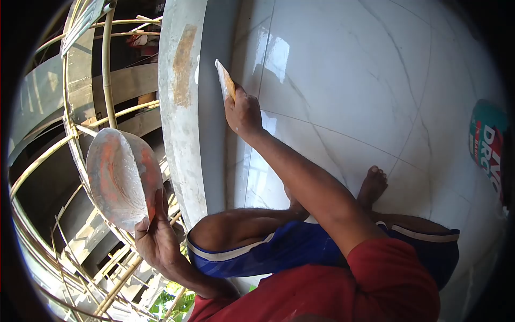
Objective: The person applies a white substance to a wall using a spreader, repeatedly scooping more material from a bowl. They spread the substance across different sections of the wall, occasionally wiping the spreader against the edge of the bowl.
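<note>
My left hand (pixel 159 239) grips the rim of a worn orange bowl (pixel 153 163), with the thumb at the near edge. White paste (pixel 126 182) coats the bowl's inside, and the bowl is held out over the drop at the left. My right hand (pixel 244 114) is closed round a putty knife (pixel 226 83). White paste covers the knife's blade, which points up and away from me. Beside the knife runs a grey ledge (pixel 182 145) with a rough brown patch (pixel 184 67) on it.
Bamboo scaffolding (pixel 107 70) stands in the open drop beyond the ledge. Glossy marbled tiles (pixel 343 80) cover the floor on the right. A teal printed bucket (pixel 485 139) is at the far right. My bare foot (pixel 373 185) rests on the tiles.
</note>
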